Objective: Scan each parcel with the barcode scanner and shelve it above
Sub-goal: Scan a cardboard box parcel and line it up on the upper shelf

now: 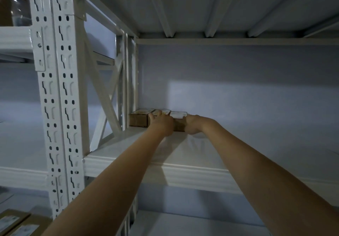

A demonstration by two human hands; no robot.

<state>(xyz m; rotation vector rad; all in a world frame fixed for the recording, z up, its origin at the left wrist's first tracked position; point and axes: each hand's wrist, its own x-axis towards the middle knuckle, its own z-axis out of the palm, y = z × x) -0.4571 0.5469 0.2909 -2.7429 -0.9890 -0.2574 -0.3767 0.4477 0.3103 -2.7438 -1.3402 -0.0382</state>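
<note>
Three small brown cardboard parcels stand in a row at the back left corner of the white shelf (183,155). The left parcel (138,119) sits against the frame. My left hand (161,123) lies over the front of the middle parcel (162,111), fingers reaching its top. The right parcel (178,121), with a white label on top, sits between my two hands. My right hand (192,125) holds its right side, fingers hidden behind it. No barcode scanner is in view.
White perforated uprights (60,92) and a diagonal brace stand at the left. Another shelf deck (220,11) hangs overhead. More labelled cardboard parcels (16,223) lie at the bottom left. The shelf stretches bare to the right.
</note>
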